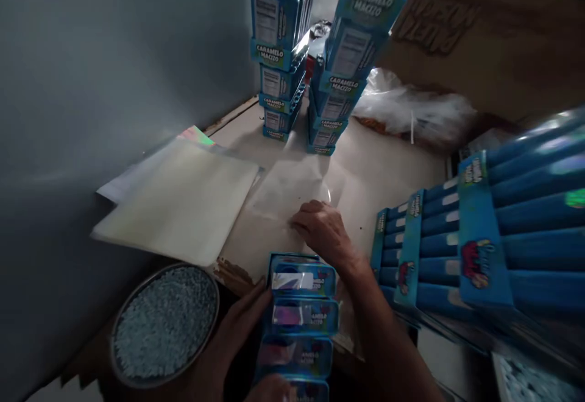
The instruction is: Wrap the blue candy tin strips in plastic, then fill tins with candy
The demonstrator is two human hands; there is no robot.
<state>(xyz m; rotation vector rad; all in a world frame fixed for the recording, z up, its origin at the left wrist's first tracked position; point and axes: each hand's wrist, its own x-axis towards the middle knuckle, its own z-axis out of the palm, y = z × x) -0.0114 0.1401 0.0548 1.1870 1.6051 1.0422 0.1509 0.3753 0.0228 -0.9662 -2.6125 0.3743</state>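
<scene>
A blue display box of candy packs [304, 317], its upright packs marked "Caramelo Macizo", sits in front of me at the bottom of the view. My left hand [240, 323] grips it, fingers along its left side and thumb over the near packs. Beyond the box, my right hand [322, 228] has its fingers curled and pinched at the near edge of a clear plastic bag [287, 186] lying flat on the table. The right wrist passes just beside the box's far right corner.
Filled candy boxes stand in a left stack [274, 79] and a taller, leaning right stack [338, 85]. More boxes [439, 237] crowd the right. Pale sheets [183, 189] lie left, above a round tray of bluish bits [167, 323]. Behind are crumpled plastic [406, 103] and a carton [503, 30].
</scene>
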